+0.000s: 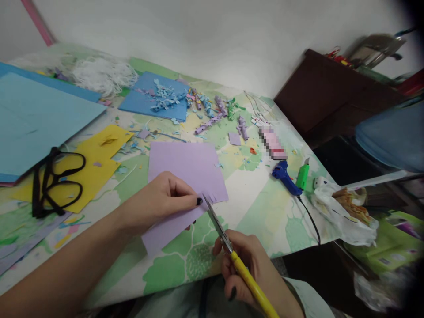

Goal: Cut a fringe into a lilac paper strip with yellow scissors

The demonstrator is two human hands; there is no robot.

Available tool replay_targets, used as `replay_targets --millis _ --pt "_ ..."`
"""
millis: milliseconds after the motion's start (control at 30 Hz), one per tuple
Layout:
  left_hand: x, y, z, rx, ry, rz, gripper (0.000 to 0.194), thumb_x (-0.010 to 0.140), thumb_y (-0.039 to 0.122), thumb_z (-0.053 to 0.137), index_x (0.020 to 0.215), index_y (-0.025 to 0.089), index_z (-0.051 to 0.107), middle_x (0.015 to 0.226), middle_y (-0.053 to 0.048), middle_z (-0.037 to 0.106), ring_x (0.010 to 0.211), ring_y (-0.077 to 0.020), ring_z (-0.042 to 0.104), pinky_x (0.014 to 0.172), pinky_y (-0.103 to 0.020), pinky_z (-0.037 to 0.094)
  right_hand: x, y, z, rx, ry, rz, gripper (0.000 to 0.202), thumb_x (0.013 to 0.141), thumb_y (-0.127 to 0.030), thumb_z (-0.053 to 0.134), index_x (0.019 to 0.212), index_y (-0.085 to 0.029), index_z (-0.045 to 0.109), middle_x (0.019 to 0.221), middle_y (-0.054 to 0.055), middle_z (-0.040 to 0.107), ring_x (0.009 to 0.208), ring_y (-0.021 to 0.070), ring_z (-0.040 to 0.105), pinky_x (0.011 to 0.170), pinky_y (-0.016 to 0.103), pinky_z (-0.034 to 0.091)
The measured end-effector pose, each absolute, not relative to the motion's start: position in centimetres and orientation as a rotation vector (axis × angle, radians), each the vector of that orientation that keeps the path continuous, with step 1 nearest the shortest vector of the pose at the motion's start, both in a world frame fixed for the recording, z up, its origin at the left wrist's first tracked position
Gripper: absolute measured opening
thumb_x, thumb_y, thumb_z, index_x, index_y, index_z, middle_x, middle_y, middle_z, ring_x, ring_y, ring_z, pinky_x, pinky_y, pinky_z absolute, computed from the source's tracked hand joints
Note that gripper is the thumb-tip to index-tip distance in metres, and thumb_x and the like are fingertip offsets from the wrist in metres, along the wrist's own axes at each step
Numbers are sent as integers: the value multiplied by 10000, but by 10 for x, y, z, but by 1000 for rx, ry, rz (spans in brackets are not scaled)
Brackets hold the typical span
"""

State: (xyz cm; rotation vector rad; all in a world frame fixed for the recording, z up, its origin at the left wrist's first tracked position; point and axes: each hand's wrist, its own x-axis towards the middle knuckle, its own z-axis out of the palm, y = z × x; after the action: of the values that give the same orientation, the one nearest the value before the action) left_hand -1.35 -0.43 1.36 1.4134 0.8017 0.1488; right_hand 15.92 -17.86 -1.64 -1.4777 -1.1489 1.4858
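Note:
A light purple sheet (165,236) is pinched between the thumb and fingers of my left hand (162,201), with small slits along its right edge. Another purple sheet (182,161) lies flat on the table behind that hand. My right hand (251,269) is wrapped round yellow-handled scissors (247,276), whose narrow tips point up at the edge of the held sheet, close to my left fingertips. Part of my left fingers is hidden under the sheet.
Black glasses (58,181) rest on yellow sheets (96,183) at left, near large blue sheets (43,115). Rolled paper pieces (212,123) and scraps lie behind. At right are a blue glue gun (286,177), green cutter (302,176), phone (272,142) and plastic bag (344,218).

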Motion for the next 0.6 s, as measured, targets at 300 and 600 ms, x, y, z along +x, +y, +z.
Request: replay_targets --millis 300,600 --pt "-13 -4 12 1428 806 144 327 736 382 582 503 154 550 470 60 338 429 -75 299 423 -223 209 160 -175 -14 -1455 -1160 1475 624 633 -734 704 877 -179 559 612 -65 331 526 109 278 459 241 211" --pt "-14 -5 15 1414 823 144 322 727 383 589 505 150 570 470 52 379 434 -78 322 428 -218 228 157 -174 -15 -1494 -1141 1457 567 651 -714 706 746 -192 506 587 -75 301 512 103 266 455 240 212"
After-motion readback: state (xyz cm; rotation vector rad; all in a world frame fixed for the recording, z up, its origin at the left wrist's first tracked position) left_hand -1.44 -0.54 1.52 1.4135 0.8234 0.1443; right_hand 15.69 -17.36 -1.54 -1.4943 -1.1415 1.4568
